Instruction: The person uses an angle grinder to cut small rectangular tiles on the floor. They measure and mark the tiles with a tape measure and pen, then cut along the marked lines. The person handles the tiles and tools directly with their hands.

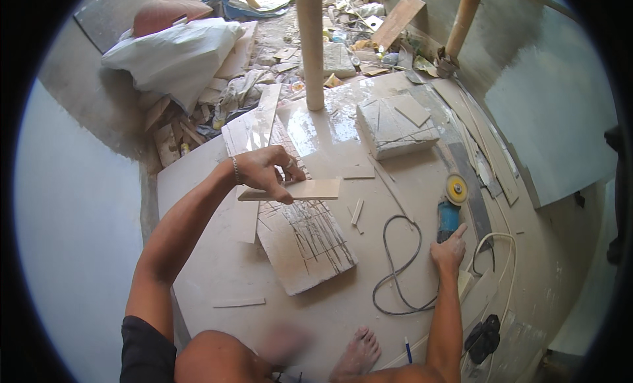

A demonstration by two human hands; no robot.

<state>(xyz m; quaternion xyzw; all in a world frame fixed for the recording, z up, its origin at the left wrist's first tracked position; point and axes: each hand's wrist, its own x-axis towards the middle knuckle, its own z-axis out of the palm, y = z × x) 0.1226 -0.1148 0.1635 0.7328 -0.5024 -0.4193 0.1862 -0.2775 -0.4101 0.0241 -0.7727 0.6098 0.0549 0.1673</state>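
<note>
My left hand [271,170] pinches a narrow beige tile strip [320,190] by its edges, thumb on the near side. The strip is held level over a pale block [300,248] whose top is scored with many dark cut lines. Out to the right, my right hand [450,252] grips the rear of a teal angle grinder [448,219], which points away from me. Its yellow disc [455,188] sits at the far end. Whether the disc is turning I cannot tell. A dark cord [386,277] loops on the floor left of the grinder.
A second scored block [395,129] carries a loose tile piece. Thin tile offcuts [239,303] lie about the floor. A wooden post [310,50] stands ahead, with rubble [343,33] behind it. Long strips [481,139] line the right wall. A blue pen [408,350] lies near my foot.
</note>
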